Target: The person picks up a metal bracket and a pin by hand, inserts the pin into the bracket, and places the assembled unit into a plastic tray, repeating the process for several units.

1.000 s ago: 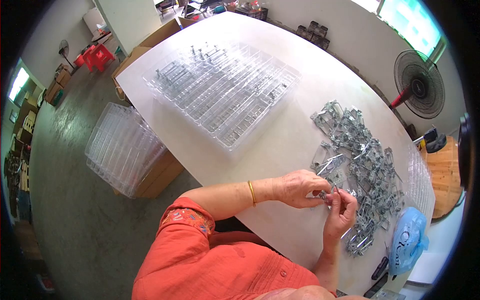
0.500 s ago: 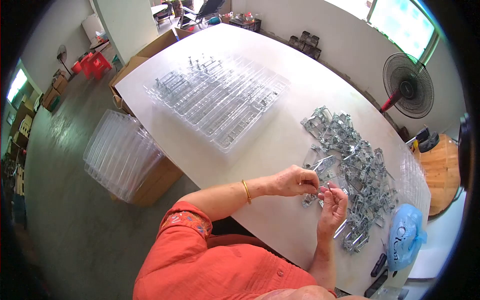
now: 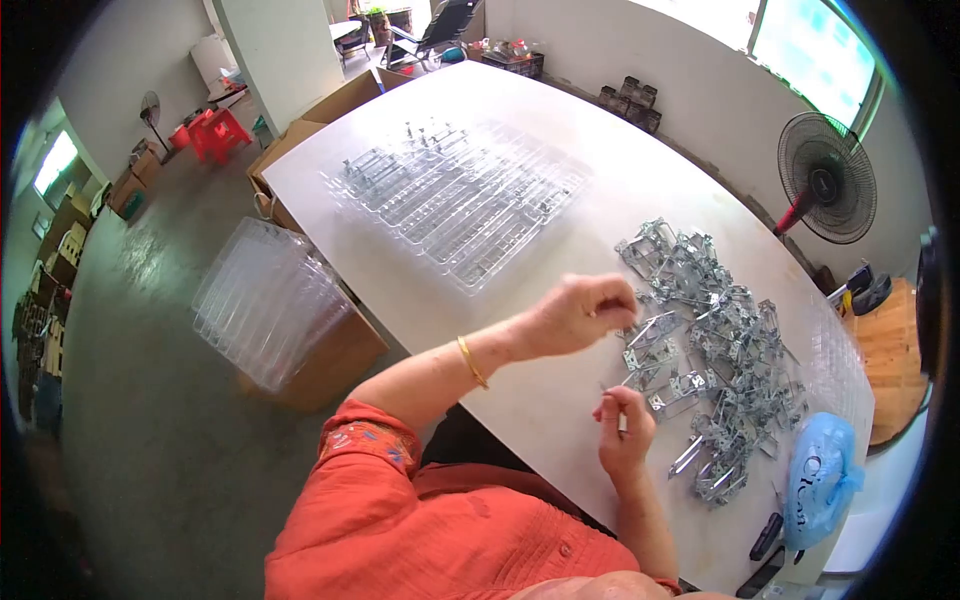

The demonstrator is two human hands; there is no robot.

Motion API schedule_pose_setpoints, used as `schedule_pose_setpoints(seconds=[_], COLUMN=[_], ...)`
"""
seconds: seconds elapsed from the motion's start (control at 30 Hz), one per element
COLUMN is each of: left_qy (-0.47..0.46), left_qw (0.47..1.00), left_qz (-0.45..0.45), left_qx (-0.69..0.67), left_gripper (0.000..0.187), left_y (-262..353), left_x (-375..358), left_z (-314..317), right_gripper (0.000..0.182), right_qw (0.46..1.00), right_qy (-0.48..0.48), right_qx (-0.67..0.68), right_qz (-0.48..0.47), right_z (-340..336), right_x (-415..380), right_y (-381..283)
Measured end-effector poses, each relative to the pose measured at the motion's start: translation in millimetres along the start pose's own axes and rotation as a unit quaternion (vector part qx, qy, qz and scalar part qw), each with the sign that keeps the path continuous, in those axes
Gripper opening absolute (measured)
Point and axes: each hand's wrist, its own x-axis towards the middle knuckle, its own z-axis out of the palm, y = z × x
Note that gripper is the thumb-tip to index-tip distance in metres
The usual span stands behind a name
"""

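My left hand [image 3: 585, 315], with a gold bangle at its wrist, is raised over the table beside the left edge of a pile of metal parts [image 3: 740, 345]. Its fingers are curled together; what they hold, if anything, is too small to tell. Lower down, my right hand [image 3: 626, 436] pinches a small thin metal piece [image 3: 604, 388] between thumb and fingers, left of the pile. The two hands are apart. Farther back, clear plastic trays [image 3: 470, 275] lie stacked on the white table [image 3: 400, 320], with metal parts in the upper one.
More clear trays [image 3: 265, 305] rest on a cardboard box [image 3: 335, 365] left of the table. A blue plastic bag [image 3: 820, 480] and a black-handled tool [image 3: 766, 537] lie at the right front. A fan [image 3: 827, 180] stands beyond the right edge, near a round wooden top [image 3: 890, 360].
My hands have separated: the left has risen, the right has moved left and down. The view has shifted slightly.
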Motion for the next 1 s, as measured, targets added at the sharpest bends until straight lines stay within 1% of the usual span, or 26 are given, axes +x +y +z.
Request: schedule_pose_setpoints(seconds=[0.03,0.07,0.13,0.17,0.2,0.23,0.27,0.3,0.37,0.4,0.47,0.53,0.6,0.63,0.7,0.73,0.8,0.83,0.9,1.0], left_qy=[0.012,0.021,0.073,0.095,0.114,0.131,0.140,0.157,0.155,0.155,0.146,0.133,0.112,0.113,0.075,0.075,0.052,0.053,0.030,0.022], left_qw=[1.000,0.997,0.985,0.978,0.966,0.959,0.950,0.939,0.907,0.907,0.881,0.872,0.866,0.867,0.859,0.860,0.856,0.856,0.860,0.863], left_qz=[-0.009,-0.001,0.024,0.007,0.000,-0.043,-0.056,-0.085,-0.132,-0.133,-0.193,-0.203,-0.228,-0.227,-0.259,-0.258,-0.221,-0.221,-0.267,-0.283], left_qx=[0.021,0.070,0.151,0.184,0.233,0.249,0.273,0.292,0.368,0.368,0.406,0.424,0.431,0.429,0.435,0.434,0.464,0.464,0.434,0.418], left_gripper=[0.009,0.009,0.006,0.005,0.004,0.003,0.003,0.006,0.009,0.009,0.010,0.009,0.009,0.009,0.011,0.011,0.011,0.011,0.010,0.010], left_y=[7.7,16.6,27.4,33.4,39.4,40.5,40.0,41.8,37.4,35.4,31.5,26.9,19.4,16.0,8.4,2.7,-3.9,-4.6,-7.6,-12.5], left_x=[-1.2,-1.8,-4.6,-8.0,-12.0,-16.5,-21.3,-25.0,-32.2,-34.7,-39.3,-39.9,-38.2,-36.9,-33.7,-32.0,-28.1,-25.9,-21.5,-18.2], left_z=[-16.1,-36.0,-75.7,-97.1,-118.4,-140.7,-163.6,-183.6,-226.1,-243.1,-270.4,-289.3,-303.3,-308.4,-316.6,-319.9,-323.1,-323.8,-322.3,-318.9], right_gripper=[0.008,0.008,0.009,0.010,0.010,0.010,0.011,0.011,0.011,0.011,0.011,0.012,0.012,0.012,0.012,0.012,0.011,0.011,0.011,0.011], right_qw=[1.000,1.000,0.995,0.991,0.991,0.987,0.981,0.979,0.980,0.981,0.981,0.981,0.979,0.979,0.979,0.979,0.980,0.980,0.980,0.980], right_qy=[-0.025,-0.023,-0.097,-0.130,-0.126,-0.146,-0.166,-0.172,-0.168,-0.166,-0.175,-0.181,-0.178,-0.179,-0.177,-0.177,-0.173,-0.174,-0.174,-0.175], right_qx=[0.005,0.010,0.020,0.023,0.027,0.022,0.015,0.013,0.016,0.016,0.019,0.020,0.004,0.002,-0.008,-0.009,-0.014,-0.015,-0.022,-0.026], right_qz=[-0.009,-0.008,-0.028,-0.030,-0.029,-0.064,-0.098,-0.112,-0.107,-0.103,-0.085,-0.069,-0.095,-0.096,-0.100,-0.100,-0.097,-0.098,-0.095,-0.095], right_z=[5.2,9.4,18.6,19.3,20.8,22.9,24.4,25.2,27.4,28.0,26.8,26.8,28.2,28.6,29.0,29.6,30.9,31.1,30.7,30.8], right_x=[-2.6,-6.3,-13.0,-13.1,-13.9,-14.3,-14.6,-13.9,-14.6,-14.7,-13.8,-12.4,-12.5,-11.5,-10.2,-10.2,-9.6,-8.9,-8.2,-8.1], right_y=[1.3,-0.2,-3.9,-10.0,-12.5,-14.1,-15.3,-16.2,-14.2,-13.5,-14.8,-14.0,-11.3,-12.0,-13.7,-13.4,-12.3,-12.9,-14.6,-13.9])
